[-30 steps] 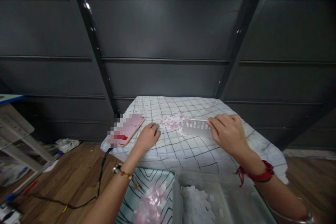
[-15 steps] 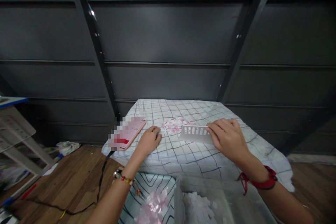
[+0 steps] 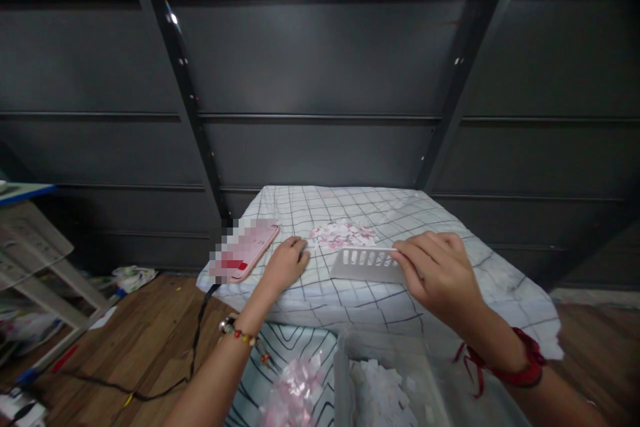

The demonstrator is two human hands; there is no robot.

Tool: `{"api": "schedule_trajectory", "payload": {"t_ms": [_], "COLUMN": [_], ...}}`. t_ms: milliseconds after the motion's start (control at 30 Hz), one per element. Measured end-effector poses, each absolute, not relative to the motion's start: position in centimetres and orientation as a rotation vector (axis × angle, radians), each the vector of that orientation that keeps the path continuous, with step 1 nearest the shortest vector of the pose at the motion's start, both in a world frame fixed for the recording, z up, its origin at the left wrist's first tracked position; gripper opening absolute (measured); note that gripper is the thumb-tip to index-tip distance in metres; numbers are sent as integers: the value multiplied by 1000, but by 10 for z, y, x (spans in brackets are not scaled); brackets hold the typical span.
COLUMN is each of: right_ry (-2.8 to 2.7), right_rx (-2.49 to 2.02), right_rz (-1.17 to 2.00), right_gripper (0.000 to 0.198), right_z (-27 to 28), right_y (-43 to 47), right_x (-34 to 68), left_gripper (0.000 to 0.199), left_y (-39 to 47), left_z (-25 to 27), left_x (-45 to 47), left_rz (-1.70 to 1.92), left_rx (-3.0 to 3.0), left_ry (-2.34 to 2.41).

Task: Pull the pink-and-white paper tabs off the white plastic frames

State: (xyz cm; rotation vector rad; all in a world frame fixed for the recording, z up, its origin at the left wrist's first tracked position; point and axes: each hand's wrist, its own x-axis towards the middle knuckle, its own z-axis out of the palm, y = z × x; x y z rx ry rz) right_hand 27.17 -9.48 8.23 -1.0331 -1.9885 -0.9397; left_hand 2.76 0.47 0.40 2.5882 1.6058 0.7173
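My right hand (image 3: 437, 273) pinches the right end of a light-grey plastic piece with a row of slots (image 3: 370, 265). This slotted piece stands tilted on the checked cloth, close to its front edge. Just behind it lies a loose pile of small pink and white paper scraps (image 3: 343, 233). My left hand (image 3: 286, 265) rests on the cloth left of the pile, fingers and thumb a little apart, fingertips near the scraps. Nothing plainly shows in that hand.
A pink phone (image 3: 255, 253) lies left of my left hand, a black cable (image 3: 195, 340) trailing from it. In front are a clear plastic bin (image 3: 343, 373) holding white scraps and a pink plastic bag (image 3: 295, 390). Dark panels (image 3: 320, 60) rise behind the cloth-covered surface (image 3: 400, 207).
The slotted piece has moved slightly left and toward me with my right hand, away from the scraps. My left hand stays nearly where it was.
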Motion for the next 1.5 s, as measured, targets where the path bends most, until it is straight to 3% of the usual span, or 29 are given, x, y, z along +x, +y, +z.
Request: {"api": "schedule_trajectory", "payload": {"t_ms": [167,433,867,1500], "right_ry": [-1973,-2080,-1904,-1963], "right_rx": [-1149,-1034,-1256,-1255], "right_rz": [-1035,-800,-1188,-1165], "right_gripper": [15,18,16,17], "right_z": [81,83,72,73], "right_y": [-105,-132,-70,-75], "right_x": [269,250,299,294], "left_gripper": [31,32,30,29], "left_y": [5,9,7,7], "left_z": [3,-2,1,1], "left_x": [27,26,27,27], "left_rz": [706,702,721,743], "left_rx": [2608,2604,2621,2589], "left_ry": [1620,1619,1619,1606]}}
